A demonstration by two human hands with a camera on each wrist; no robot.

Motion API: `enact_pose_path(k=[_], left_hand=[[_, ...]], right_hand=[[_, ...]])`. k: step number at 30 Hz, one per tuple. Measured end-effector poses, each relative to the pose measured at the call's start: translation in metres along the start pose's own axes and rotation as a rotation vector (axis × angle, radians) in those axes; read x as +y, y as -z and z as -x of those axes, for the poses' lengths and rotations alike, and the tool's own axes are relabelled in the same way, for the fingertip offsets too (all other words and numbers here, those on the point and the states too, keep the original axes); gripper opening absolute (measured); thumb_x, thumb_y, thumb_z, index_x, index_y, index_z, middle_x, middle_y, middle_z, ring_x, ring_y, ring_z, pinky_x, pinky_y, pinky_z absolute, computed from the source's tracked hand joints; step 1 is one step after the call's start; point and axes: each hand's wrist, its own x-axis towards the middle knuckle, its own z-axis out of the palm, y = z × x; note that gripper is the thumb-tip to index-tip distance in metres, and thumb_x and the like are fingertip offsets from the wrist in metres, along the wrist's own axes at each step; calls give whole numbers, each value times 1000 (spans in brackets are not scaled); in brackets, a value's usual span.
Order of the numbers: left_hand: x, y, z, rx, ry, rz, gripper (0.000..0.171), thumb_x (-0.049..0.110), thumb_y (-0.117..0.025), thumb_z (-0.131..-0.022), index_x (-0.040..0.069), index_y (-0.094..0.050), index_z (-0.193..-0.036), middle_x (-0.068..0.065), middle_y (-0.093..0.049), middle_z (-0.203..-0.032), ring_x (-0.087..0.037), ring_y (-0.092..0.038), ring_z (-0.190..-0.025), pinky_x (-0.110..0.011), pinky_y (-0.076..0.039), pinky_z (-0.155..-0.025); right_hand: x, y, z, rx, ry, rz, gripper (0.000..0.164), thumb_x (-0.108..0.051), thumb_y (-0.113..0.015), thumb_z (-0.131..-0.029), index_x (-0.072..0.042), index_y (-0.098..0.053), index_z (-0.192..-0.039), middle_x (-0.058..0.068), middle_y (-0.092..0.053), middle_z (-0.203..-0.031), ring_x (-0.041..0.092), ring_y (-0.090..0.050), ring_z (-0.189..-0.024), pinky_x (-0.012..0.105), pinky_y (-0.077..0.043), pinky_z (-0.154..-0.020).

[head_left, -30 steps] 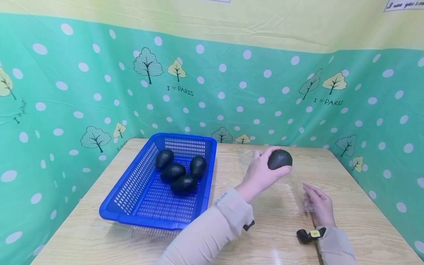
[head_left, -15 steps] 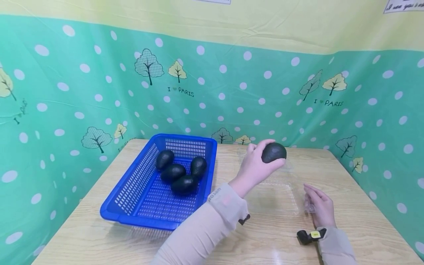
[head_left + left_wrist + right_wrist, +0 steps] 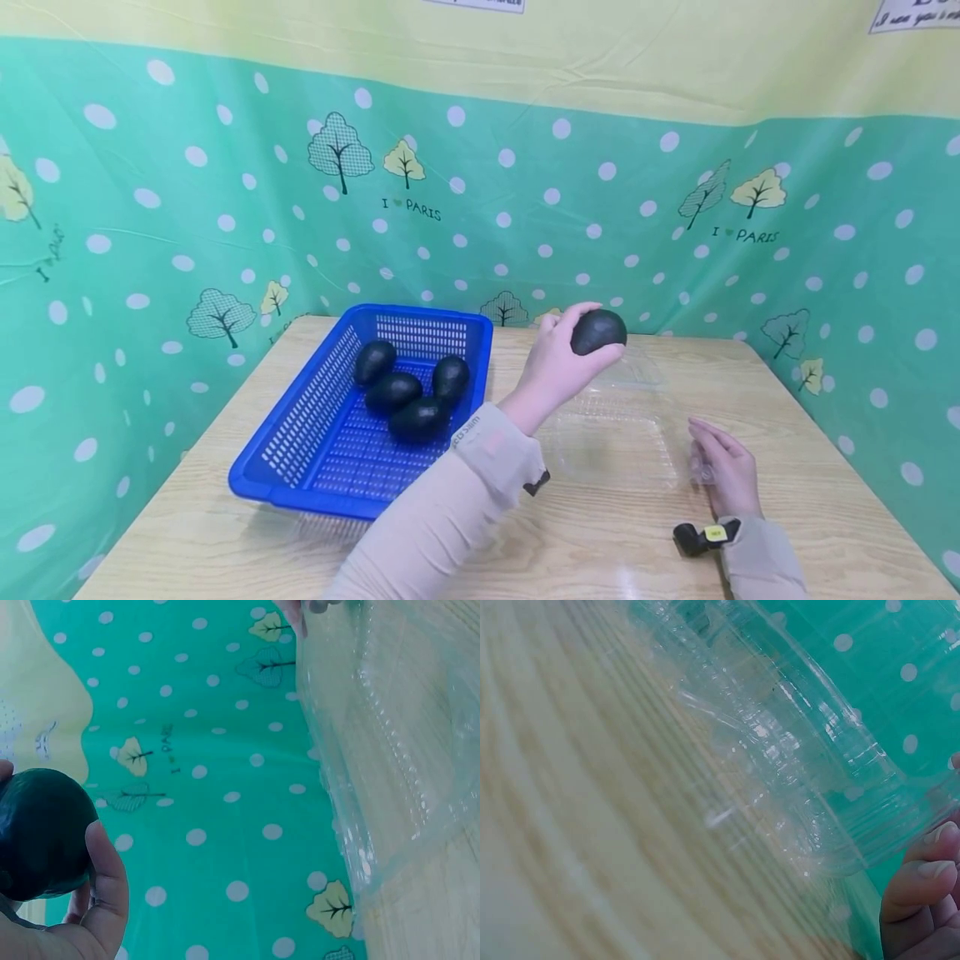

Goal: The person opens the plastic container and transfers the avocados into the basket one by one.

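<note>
My left hand (image 3: 558,354) grips a dark avocado (image 3: 598,332), raised above a clear plastic clamshell box (image 3: 618,450) on the table. In the left wrist view the thumb and fingers curl round the avocado (image 3: 45,832), with the box off to the right. At the box's right side is my right hand (image 3: 726,468). Its curled fingers (image 3: 919,889) hold the edge of the clear plastic box (image 3: 780,750) in the right wrist view. Several more dark avocados (image 3: 418,418) lie in a blue basket (image 3: 243,483) to the left.
The blue basket's long side stands close to the left forearm. The box's clear lid (image 3: 637,367) lies behind it on the wooden table (image 3: 825,500). A green and yellow printed curtain (image 3: 480,200) hangs behind and at both sides.
My left hand has risen and moved left, carrying the avocado up from over the box. The right hand has stayed at the box's edge.
</note>
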Motion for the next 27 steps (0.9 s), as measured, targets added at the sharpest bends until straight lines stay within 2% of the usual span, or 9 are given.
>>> enact_pose_path(k=[18,27], left_hand=[[-19,31,-10,44,32,-17,60,48,-73,-83,38,-52,-139,-11,-49,-125,-27,-58,-96,-41,-50,-78],[-30,49,-16,80,44,28,60,46,-72,-84,35,-53,-139,-14,-49,-128,-29,-57,-103,-40,-51,-82]], right_hand=[[0,-1,-1,20,-9,26,11,-23,-69,-94,-31,-75,-97,-10,-58,-65,2,-51,-50,17,-40,-42],[1,0,-3,29,-1,30,12,-21,-69,-93,-31,-76,-96,-10,-57,-64,2,-51,-51,17,-40,-42]])
